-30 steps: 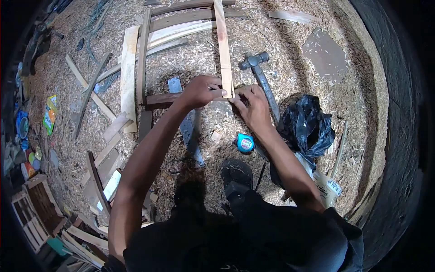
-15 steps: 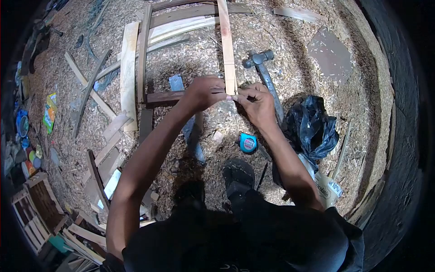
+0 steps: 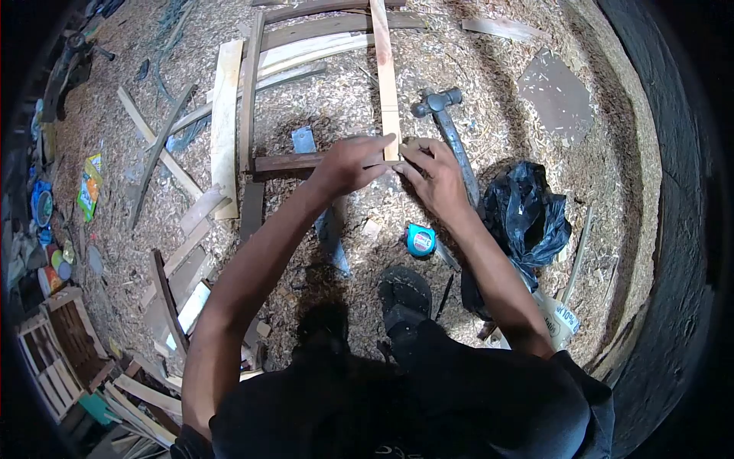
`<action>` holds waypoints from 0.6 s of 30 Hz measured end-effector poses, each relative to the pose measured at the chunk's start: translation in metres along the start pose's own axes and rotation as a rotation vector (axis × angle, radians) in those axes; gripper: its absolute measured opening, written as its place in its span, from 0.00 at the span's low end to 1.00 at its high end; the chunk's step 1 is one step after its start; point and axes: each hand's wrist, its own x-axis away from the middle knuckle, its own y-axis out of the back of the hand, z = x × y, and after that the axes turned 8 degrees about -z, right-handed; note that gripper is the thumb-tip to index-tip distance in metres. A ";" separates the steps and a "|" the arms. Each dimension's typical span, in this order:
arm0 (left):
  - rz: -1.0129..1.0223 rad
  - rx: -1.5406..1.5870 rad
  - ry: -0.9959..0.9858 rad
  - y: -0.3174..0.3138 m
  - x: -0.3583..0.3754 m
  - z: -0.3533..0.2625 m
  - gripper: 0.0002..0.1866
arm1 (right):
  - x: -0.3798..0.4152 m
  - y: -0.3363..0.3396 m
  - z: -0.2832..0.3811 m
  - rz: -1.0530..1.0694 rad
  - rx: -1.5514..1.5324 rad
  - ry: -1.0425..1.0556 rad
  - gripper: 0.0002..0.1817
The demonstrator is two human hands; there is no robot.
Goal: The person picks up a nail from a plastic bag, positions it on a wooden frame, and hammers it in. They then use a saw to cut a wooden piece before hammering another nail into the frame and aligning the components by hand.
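Observation:
A pale wooden strip (image 3: 390,96) runs down from the top, with a pencil line across it near its lower end. That end meets a dark wooden rail (image 3: 287,163) of a frame. My left hand (image 3: 353,164) is closed on the strip's end from the left, index finger across its top and thumb below. From the right, my right hand (image 3: 434,174) holds the same end with thumb and fingers bent at its edge. Whether something small sits between those fingertips is hidden. Right of the strip lies a ball-peen hammer (image 3: 449,134).
A turquoise tape measure (image 3: 420,240) lies below my hands, near my foot. A black plastic bag (image 3: 526,218) is at the right. Loose pale boards (image 3: 224,126) lie left, on wood shavings. A wooden crate (image 3: 65,348) stands at lower left, and a dark wall edge runs along the right.
My left index finger has moved up and right onto the strip's top face. My right hand stays at the strip's end. The whole view has shifted slightly.

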 end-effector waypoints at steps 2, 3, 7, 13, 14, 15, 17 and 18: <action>-0.033 -0.024 -0.050 -0.006 0.004 0.005 0.26 | 0.004 -0.001 -0.002 -0.005 0.015 0.006 0.14; -0.051 -0.038 -0.073 -0.007 0.004 0.005 0.26 | 0.005 -0.002 -0.003 -0.005 0.020 0.010 0.14; -0.102 -0.049 -0.113 -0.008 0.005 0.004 0.20 | 0.009 -0.006 -0.012 -0.031 -0.034 0.008 0.13; -0.095 -0.085 -0.078 -0.010 0.009 0.003 0.21 | 0.003 -0.006 -0.010 -0.053 -0.093 -0.021 0.13; -0.089 -0.106 -0.087 -0.010 0.009 0.003 0.22 | 0.002 -0.006 -0.007 -0.068 -0.091 -0.041 0.13; -0.084 -0.126 -0.097 -0.010 0.009 0.002 0.22 | 0.002 -0.007 -0.006 -0.082 -0.089 -0.060 0.13; -0.074 -0.123 -0.083 -0.010 0.010 0.002 0.22 | 0.006 -0.006 -0.010 -0.026 -0.043 -0.034 0.13; -0.071 -0.122 -0.076 -0.010 0.011 0.002 0.22 | 0.007 -0.006 -0.011 0.003 -0.020 -0.019 0.13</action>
